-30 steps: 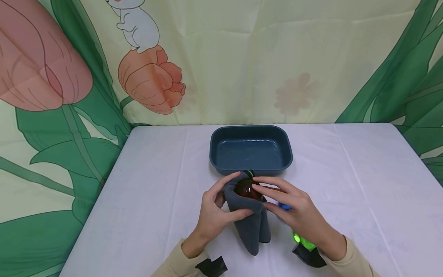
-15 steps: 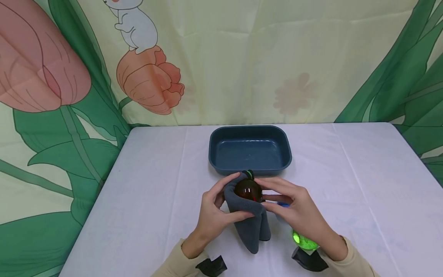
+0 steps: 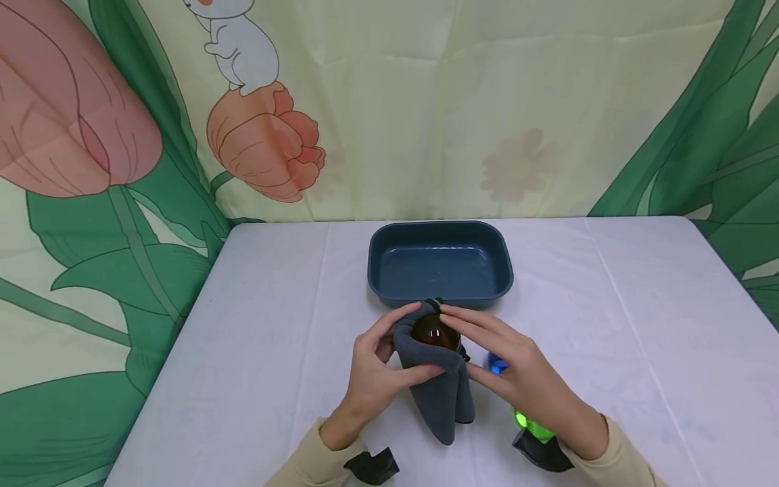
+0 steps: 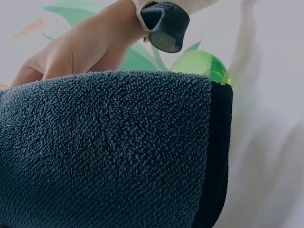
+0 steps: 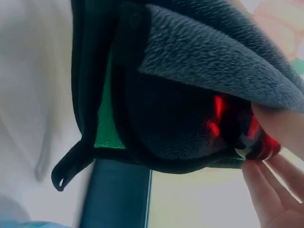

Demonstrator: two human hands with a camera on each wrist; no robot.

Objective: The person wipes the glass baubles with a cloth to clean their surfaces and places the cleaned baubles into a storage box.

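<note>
So I've got this dark red ball [image 3: 433, 333] cupped in a grey fleece cloth [image 3: 439, 385], just in front of the near rim of the tray, raised a little off the table. The ball is glossy, a deep brownish red with a small glare spot on top, and only its upper part peeks out of the cloth. The right wrist view catches it glowing red [image 5: 247, 133] under the fold.

The cloth is fuzzy charcoal grey with a black edge trim [image 4: 216, 156] and a green side [image 5: 105, 118] underneath, plus a little black loop [image 5: 71, 164] hanging off 1 corner. Its tail droops down toward me.

My left hand [image 3: 377, 368] grasps the cloth from the left, thumb wrapped across the front fold and fingers curled behind. My right hand [image 3: 514, 375] comes in from the right with fingers fairly straight, fingertips [image 3: 447, 312] resting on top of the ball and cloth, so that 1 is touching, not clenched.

Right by my right hand there's a blue ball [image 3: 498, 364] and a bright green ball [image 3: 531, 423] on the table.

The tray [image 3: 441, 230] is a dark teal rounded rectangle sitting behind it all. The table [image 3: 243, 325] has a pale lilac-white cover with fold creases. Behind hangs a cartoon backdrop [image 3: 426, 101] with big tulips, green leaves and a white rabbit.
</note>
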